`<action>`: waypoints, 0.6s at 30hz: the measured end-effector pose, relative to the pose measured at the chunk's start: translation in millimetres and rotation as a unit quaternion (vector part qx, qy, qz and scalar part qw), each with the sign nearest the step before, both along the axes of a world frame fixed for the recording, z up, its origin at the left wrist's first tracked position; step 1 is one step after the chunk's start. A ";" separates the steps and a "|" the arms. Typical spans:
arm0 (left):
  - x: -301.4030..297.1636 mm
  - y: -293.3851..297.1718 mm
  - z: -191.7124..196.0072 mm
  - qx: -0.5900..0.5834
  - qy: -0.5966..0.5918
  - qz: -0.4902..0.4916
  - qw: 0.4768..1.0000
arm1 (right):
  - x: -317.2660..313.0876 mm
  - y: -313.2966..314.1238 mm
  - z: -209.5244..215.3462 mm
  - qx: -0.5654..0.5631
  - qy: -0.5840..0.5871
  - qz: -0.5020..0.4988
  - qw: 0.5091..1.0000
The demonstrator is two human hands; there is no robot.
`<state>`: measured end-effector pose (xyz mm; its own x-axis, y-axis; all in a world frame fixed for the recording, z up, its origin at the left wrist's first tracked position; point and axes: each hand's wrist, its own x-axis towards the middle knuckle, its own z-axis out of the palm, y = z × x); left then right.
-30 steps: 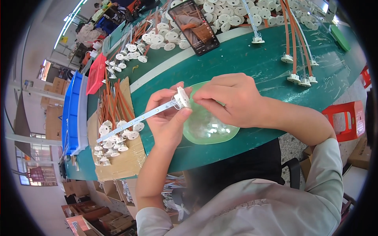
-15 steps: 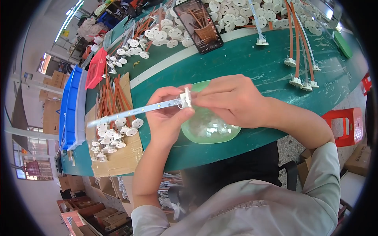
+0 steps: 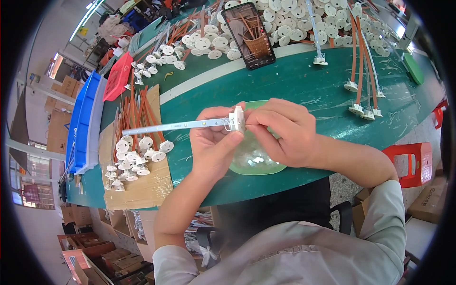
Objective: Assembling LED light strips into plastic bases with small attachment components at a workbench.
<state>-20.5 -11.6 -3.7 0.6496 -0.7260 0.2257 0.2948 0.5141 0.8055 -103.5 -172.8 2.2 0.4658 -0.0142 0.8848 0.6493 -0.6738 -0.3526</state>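
The left hand (image 3: 216, 147) pinches the thin white strip (image 3: 171, 126) beside the right hand (image 3: 285, 130), whose fingers pinch its round white cap (image 3: 237, 118); the long free end, unsupported, may tilt; the cap may then seat crooked or slip.

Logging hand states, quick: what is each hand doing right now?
Left hand: closed around the long white strip, near its capped end.
Right hand: fingers pinched on the white round cap at the strip's end.
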 end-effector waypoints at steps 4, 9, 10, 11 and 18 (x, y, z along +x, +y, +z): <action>-7.4 -2.7 -1.3 -0.040 0.045 0.001 0.998 | -0.1 4.9 -1.7 0.024 -0.022 -0.005 0.999; -4.7 -1.3 -11.6 -0.054 -0.004 -0.031 0.998 | 0.4 3.0 -1.5 0.011 -0.044 0.001 0.999; -5.3 -1.6 -11.6 -0.050 -0.003 -0.036 0.998 | -0.2 3.2 -1.1 0.000 -0.047 -0.007 0.999; -6.6 -2.4 -10.4 -0.053 -0.001 -0.034 0.998 | -0.8 2.9 -0.3 -0.010 -0.049 -0.016 0.999; 3.5 0.5 2.3 0.006 0.008 -0.010 1.000 | 1.3 -10.9 3.5 0.028 0.131 0.042 0.990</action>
<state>-17.0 -11.1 -1.4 0.6385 -0.7412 0.2072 0.3170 0.4986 0.8068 -102.2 -183.7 5.7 0.6809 -0.0125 0.7323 0.5828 -0.5963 -0.5521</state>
